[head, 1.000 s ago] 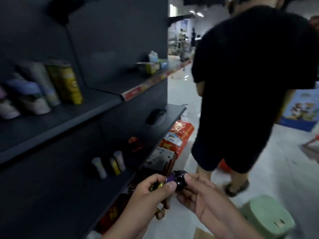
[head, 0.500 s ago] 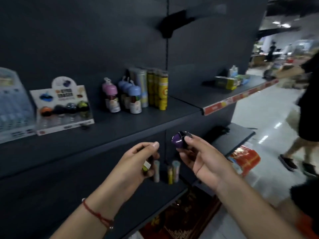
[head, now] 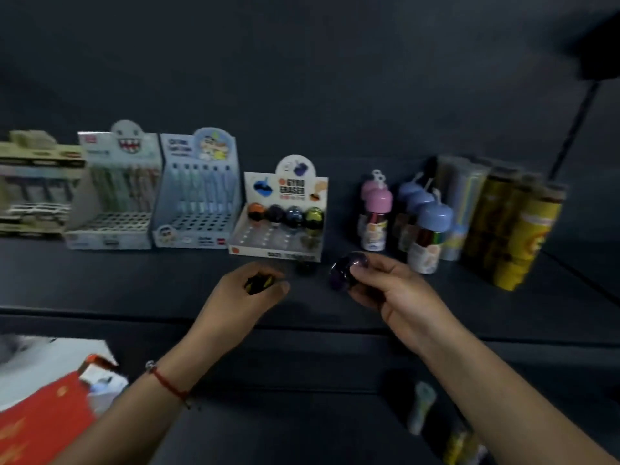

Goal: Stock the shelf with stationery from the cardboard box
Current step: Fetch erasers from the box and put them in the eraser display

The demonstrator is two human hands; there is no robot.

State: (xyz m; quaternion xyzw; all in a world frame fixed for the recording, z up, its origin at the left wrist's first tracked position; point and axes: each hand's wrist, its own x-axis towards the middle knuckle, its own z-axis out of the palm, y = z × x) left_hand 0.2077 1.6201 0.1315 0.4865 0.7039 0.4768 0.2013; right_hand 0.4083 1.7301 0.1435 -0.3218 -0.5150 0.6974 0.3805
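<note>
A white "Gyro Eraser" display box (head: 278,226) stands on the dark shelf (head: 134,283), with several round erasers in its back row. My right hand (head: 385,286) pinches a purple gyro eraser (head: 345,268) just right of the box's front corner. My left hand (head: 248,297) curls round a small black and yellow eraser (head: 258,284) in front of the box. A small dark item (head: 306,267) lies on the shelf between my hands.
Left of the eraser box stand three pen display boxes (head: 198,193). To the right are pink and blue capped bottles (head: 426,229) and yellow tubes (head: 523,239). A red and white package (head: 50,407) sits lower left. Small tubes (head: 422,407) stand on the lower shelf.
The view has swung left from the aisle and a passing person to face the shelf. Both hands, still holding their erasers, have come up to the eraser box.
</note>
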